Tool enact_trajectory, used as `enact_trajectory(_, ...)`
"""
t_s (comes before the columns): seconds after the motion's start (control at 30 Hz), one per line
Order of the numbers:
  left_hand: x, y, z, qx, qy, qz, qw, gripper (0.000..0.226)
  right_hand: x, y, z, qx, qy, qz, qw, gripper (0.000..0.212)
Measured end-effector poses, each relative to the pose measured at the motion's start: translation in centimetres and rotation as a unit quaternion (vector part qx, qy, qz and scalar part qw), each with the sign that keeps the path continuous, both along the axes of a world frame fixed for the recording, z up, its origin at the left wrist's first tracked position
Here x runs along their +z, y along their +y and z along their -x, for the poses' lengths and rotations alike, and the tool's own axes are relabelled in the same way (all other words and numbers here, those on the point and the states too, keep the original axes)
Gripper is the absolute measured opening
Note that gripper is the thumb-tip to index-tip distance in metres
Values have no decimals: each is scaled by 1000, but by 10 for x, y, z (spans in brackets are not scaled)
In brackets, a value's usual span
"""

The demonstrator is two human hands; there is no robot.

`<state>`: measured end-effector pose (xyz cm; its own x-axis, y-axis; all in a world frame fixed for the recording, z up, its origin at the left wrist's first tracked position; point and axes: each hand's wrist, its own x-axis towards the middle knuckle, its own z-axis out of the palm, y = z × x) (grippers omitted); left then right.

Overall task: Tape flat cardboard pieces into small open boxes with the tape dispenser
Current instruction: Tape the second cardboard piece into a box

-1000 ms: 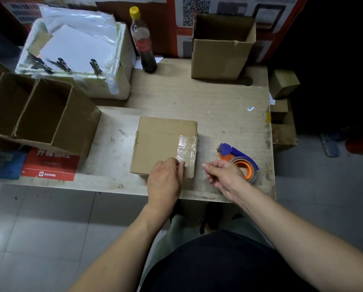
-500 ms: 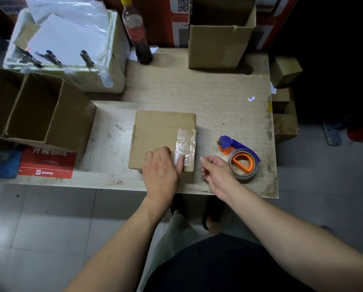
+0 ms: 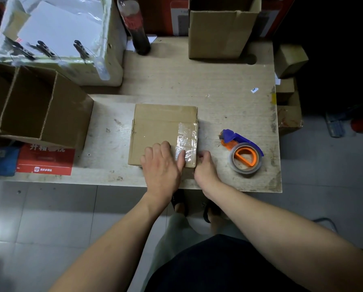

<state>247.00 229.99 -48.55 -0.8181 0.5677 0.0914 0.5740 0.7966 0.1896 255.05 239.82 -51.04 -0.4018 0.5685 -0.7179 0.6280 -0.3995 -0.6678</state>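
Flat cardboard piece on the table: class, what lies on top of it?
On the cardboard piece lie a strip of clear tape and the left hand, pressing. The cardboard beneath the hand is hidden.

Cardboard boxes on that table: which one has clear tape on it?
The flat box under the left hand, nearest the person. A shiny tape strip runs along its right edge; the upright open boxes show none.
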Motion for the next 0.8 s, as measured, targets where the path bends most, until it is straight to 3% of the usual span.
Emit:
enact_trajectory(0.07,2,1,1,-1,-2,0,1000,40,6,9,-1,94,-51,-83,991,17)
enact_trajectory(0.17,4,4,0,8,6,0,1000,26,23,24,-9,115,-59,-156,979,25)
enact_trajectory(0.27,2,8,2,31,15,-3,999,13,40,25,-16,163,10,-144,976,45)
enact_trajectory(0.37,1,9,4,34,6,-14,999,16,44,24,-17,258,17,-144,955,51)
enact_trajectory(0.43,6,9,3,30,-1,-7,1000,33,42,33,-14,282,12,-121,952,52)
enact_trajectory(0.53,10,10,-1,35,-19,7,999,57,44,48,-11,287,17,6,958,46)
enact_trajectory(0.63,9,12,2,45,-29,5,999,42,48,57,-5,285,12,0,958,37)
enact_trajectory(0.73,6,13,6,50,-24,-23,998,20,45,57,1,291,3,-99,952,50)
enact_trajectory(0.8,7,13,8,52,-27,-40,997,18,42,58,5,303,0,-105,947,49)
